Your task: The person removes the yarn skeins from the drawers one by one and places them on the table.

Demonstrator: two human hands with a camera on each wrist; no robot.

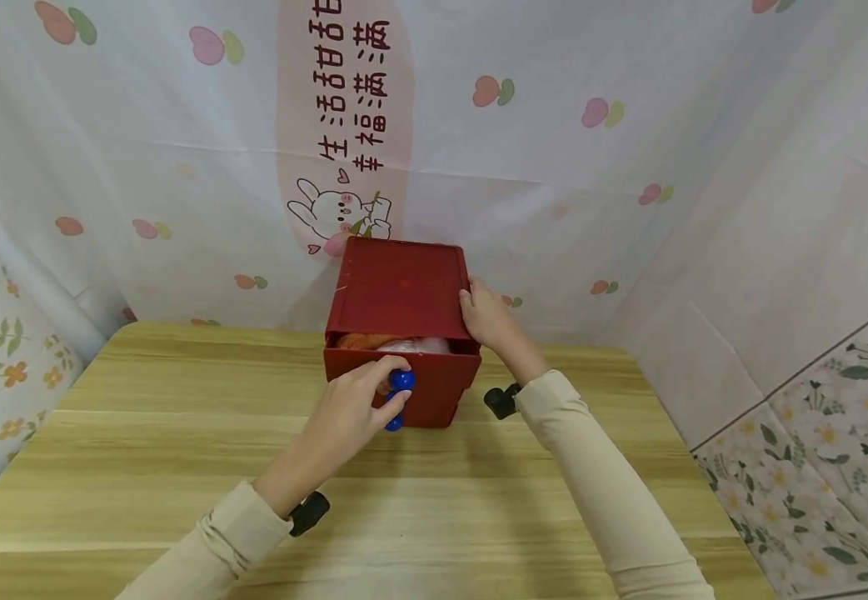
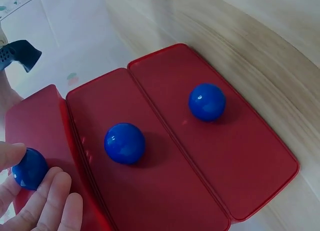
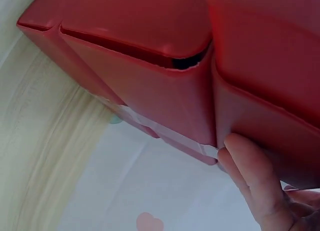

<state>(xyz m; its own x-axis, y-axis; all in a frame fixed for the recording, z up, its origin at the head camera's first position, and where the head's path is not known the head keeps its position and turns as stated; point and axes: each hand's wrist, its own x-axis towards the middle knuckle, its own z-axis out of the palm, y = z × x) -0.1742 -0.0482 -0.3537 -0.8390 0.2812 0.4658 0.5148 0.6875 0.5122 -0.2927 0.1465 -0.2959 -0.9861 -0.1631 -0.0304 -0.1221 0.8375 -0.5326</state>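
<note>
A small red drawer cabinet [image 1: 407,287] stands near the table's back edge. Its top drawer [image 1: 355,360] is pulled partly out, showing orange and whitish soft contents [image 1: 370,341] in the gap. My left hand [image 1: 350,402] pinches that drawer's round blue knob [image 2: 31,170] between thumb and fingers. Two more blue knobs, the middle one [image 2: 125,143] and the bottom one [image 2: 207,102], sit on the lower drawer fronts. Against the cabinet's upper right side rests my right hand [image 1: 488,315], with fairly straight fingers [image 3: 252,168]; part of it is hidden in the right wrist view.
The cabinet stands on a wood-grain table [image 1: 179,433]. Behind it hangs a white cloth [image 1: 524,200] with fruit prints, a rabbit and lettering. Floral panels border the left and right. Black wrist-worn devices, such as the right one [image 1: 500,402], show near both sleeves.
</note>
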